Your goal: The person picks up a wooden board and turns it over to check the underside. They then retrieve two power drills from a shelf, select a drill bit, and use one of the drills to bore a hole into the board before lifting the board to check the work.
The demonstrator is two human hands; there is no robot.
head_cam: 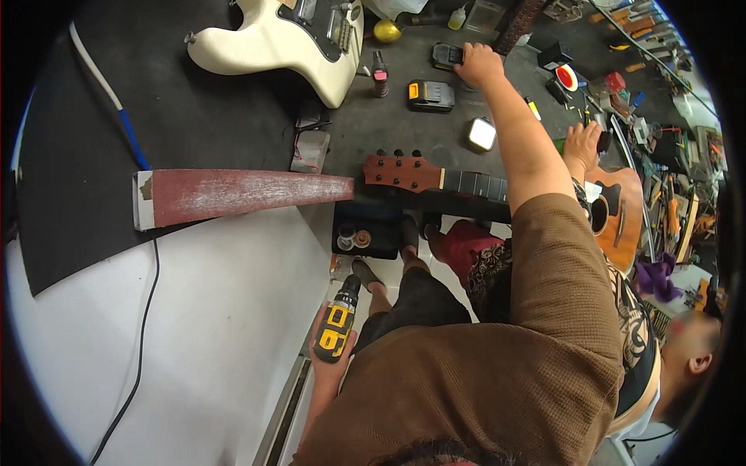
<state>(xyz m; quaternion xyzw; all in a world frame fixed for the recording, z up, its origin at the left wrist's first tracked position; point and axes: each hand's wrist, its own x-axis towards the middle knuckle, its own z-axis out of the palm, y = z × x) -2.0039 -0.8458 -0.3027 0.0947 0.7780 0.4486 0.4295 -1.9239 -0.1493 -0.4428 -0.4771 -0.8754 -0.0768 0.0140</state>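
My left hand (324, 368) grips a yellow and black DeWalt cordless drill (335, 326) low by my side, its chuck pointing away from me. The drill's handle is hidden from this angle. Far out over the dark workbench (233, 128), my right hand (481, 65) has its thumb and fingers around the right end of a black battery pack (446, 56). Closer to me on the bench sits a second battery pack (432, 95) with a yellow latch. A small lit work light (482, 134) lies below my right forearm.
An acoustic guitar (626, 204) lies along the bench's near edge, headstock (402, 173) leftward. Beside it, a co-worker's hand (581, 145) is near a dark object. A cream electric guitar (274, 52) lies at the back. A long red sanding block (250, 195) rests left.
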